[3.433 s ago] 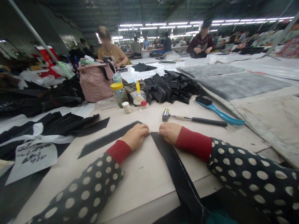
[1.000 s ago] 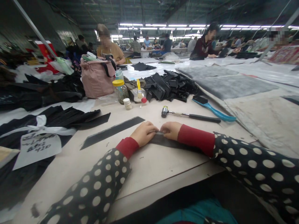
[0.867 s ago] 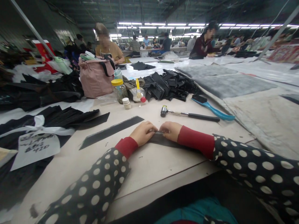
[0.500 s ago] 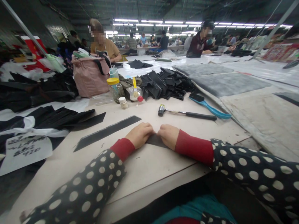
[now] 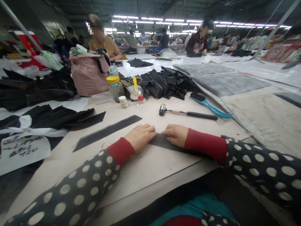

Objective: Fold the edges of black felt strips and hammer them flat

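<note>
A dark strip of material (image 5: 160, 142) lies on the pale worktop under both hands and runs right, partly hidden beneath my right forearm. My left hand (image 5: 140, 137) is closed, its fingertips pinching the strip's left end; the thumb is hidden. Curled at the upper edge of the same strip, my right hand (image 5: 176, 135) grips it with thumb and bent fingers, a short gap from the left one. A second dark strip (image 5: 108, 131) lies flat to the left. Beyond my hands rests a hammer (image 5: 183, 112) with a black handle.
A blue-handled brush (image 5: 211, 108) lies behind the hammer. Farther back are a yellow-lidded jar (image 5: 114, 89), a small white bottle (image 5: 123, 102), a yellow paintbrush (image 5: 135, 86), a pile of black pieces (image 5: 164, 83) and a pink bag (image 5: 88, 73). Two people work across the table.
My right hand has slid right along the strip, widening the gap between my hands and baring more of it. My left hand stays near the strip's end. The view has shifted slightly.
</note>
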A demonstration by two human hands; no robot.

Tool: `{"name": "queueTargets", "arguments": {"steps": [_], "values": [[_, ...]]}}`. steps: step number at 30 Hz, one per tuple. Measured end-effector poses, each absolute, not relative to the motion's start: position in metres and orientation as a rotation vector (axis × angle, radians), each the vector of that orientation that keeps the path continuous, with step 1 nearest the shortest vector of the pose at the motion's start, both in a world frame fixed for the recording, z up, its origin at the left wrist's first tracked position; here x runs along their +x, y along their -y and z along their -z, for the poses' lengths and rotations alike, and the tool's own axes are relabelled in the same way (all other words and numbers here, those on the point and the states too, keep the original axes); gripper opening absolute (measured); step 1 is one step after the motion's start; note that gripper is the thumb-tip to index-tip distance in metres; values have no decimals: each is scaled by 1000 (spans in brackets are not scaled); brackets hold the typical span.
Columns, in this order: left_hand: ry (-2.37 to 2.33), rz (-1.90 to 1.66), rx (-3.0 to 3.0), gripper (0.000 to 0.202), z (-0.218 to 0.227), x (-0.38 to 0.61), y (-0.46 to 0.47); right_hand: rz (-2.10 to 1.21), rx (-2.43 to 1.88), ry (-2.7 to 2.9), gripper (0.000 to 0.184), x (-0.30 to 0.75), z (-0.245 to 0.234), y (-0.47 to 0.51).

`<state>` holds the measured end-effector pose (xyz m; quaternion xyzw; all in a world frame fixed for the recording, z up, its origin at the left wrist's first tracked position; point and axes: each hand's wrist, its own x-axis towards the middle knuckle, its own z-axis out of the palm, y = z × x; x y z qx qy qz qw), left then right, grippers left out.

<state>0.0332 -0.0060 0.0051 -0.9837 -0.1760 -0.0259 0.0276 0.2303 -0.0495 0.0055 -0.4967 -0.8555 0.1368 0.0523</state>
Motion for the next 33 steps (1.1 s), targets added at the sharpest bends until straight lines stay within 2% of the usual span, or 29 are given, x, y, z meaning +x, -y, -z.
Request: {"name": "queueTargets", "arguments": {"steps": [5, 9, 13, 17, 21, 27, 31, 33], "values": [[531, 12, -2999, 27, -7, 34, 8, 55, -1560, 2793, 24, 212, 3, 66], [609, 107, -3009, 28, -1, 26, 5, 210, -1534, 2858, 29, 206, 7, 60], [787, 238, -2977, 31, 3, 17, -1, 218, -1333, 2950, 29, 200, 4, 31], [827, 163, -2951, 29, 3, 13, 0, 98, -1217, 2936, 28, 219, -10, 6], [837, 93, -2934, 30, 1, 12, 5, 181, -1574, 2689, 38, 292, -12, 2], [868, 139, -2949, 30, 4, 10, 6, 379, -2001, 2501, 47, 386, 14, 11], [893, 188, -2960, 30, 5, 8, 6, 215, -2047, 2433, 37, 381, 4, 18], [900, 211, -2970, 30, 5, 6, 7, 87, -1977, 2350, 41, 365, -5, 33]]}}
